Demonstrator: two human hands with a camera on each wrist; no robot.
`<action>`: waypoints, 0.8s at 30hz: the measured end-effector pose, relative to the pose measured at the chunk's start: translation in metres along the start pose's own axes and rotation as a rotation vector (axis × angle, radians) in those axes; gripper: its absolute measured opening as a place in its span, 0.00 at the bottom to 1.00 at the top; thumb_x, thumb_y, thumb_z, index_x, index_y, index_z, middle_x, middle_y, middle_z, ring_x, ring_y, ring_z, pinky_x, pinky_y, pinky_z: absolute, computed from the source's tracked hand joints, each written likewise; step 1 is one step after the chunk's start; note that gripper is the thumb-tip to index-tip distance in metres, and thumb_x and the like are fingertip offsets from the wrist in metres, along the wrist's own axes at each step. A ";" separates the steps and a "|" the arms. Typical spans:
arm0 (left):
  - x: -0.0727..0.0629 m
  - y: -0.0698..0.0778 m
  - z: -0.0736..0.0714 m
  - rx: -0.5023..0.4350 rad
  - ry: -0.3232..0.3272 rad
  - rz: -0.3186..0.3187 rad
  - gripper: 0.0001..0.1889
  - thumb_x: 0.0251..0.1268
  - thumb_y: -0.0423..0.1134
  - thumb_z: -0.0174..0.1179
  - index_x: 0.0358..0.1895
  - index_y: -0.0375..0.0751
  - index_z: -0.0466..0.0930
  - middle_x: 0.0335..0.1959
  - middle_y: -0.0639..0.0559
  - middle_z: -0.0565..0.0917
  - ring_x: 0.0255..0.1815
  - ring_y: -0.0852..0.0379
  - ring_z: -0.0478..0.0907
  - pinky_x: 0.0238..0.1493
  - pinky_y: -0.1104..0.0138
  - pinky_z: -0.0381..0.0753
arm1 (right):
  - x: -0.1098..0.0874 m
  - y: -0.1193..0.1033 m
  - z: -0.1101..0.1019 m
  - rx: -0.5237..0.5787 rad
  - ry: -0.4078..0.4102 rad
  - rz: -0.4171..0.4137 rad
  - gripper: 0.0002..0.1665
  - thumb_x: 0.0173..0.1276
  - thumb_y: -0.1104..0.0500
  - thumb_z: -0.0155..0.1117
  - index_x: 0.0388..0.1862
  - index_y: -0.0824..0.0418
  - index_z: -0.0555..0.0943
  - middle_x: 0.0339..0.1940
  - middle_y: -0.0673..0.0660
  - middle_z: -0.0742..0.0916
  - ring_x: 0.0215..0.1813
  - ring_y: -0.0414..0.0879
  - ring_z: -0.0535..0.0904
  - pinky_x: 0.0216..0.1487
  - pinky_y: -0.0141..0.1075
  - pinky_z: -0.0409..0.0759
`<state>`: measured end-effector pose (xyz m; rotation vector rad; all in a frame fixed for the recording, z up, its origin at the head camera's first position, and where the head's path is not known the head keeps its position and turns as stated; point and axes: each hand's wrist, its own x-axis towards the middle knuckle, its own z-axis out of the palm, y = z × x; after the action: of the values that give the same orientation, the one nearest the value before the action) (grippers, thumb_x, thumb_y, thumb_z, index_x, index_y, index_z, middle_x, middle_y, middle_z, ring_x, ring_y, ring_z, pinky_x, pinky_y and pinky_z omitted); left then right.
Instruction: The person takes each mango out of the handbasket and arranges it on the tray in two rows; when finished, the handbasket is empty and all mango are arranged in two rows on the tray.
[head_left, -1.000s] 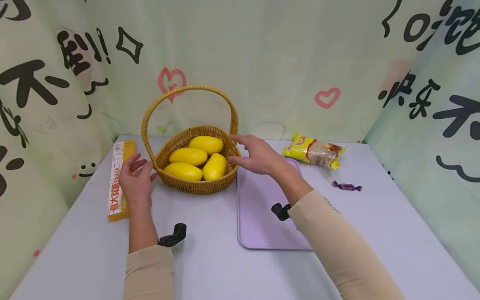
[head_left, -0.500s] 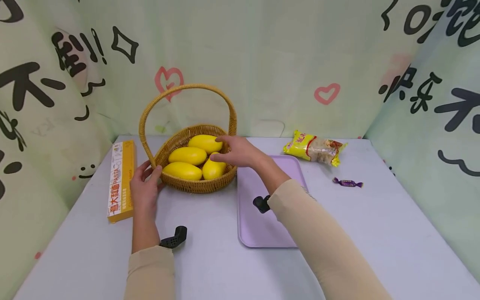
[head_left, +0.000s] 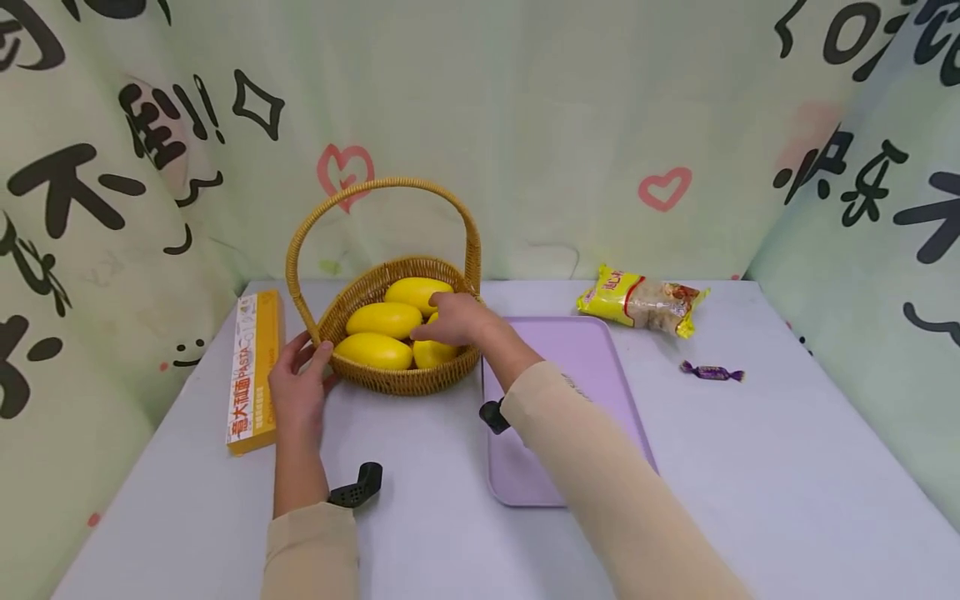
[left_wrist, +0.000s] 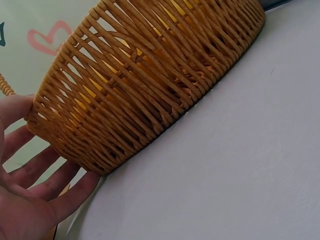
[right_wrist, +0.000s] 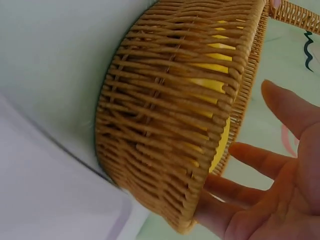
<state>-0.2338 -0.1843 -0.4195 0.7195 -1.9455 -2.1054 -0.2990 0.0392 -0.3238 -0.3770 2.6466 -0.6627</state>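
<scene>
I have the left hand [head_left: 300, 379] cupped on the left end of the basket [head_left: 408, 382], thumb at the rim, fingers along the outside wall; the basket sits upright toward the back of the counter [head_left: 416, 483], woven in golden-brown strands under a tall arched handle [head_left: 386, 182]. Inside it four smooth yellow oval fruits [head_left: 384, 320] lie close together, the front-right one partly hidden by the right hand [head_left: 456, 318], which reaches in over the right rim with thumb and fingers apart; I can't tell whether it touches any fruit. Around them I've got an orange-and-white pasta box [head_left: 253, 375] lying just beside the left hand, then a lilac tray [head_left: 577, 343] just right of the basket, partly covered by the right sleeve [head_left: 600, 475] in the head view, with a yellow snack packet [head_left: 642, 302] near its back right corner and a purple wrapped candy [head_left: 712, 372] farther right. For room, the counter's left edge slants past the box, its surface stretches forward from the basket between the forearms, its back edge meets the pale printed cloth [head_left: 555, 150], and its right edge lies apart from the candy
</scene>
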 end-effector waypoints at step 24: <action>0.000 -0.002 0.000 0.028 0.010 0.013 0.30 0.77 0.51 0.60 0.78 0.63 0.66 0.77 0.53 0.70 0.70 0.54 0.72 0.69 0.59 0.79 | 0.013 -0.003 0.018 0.025 0.078 0.081 0.40 0.65 0.55 0.76 0.76 0.56 0.74 0.74 0.60 0.77 0.70 0.57 0.72 0.70 0.46 0.75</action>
<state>-0.2338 -0.1838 -0.4214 0.7199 -1.9723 -2.0673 -0.3024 0.0248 -0.3403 -0.2405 2.7077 -0.6980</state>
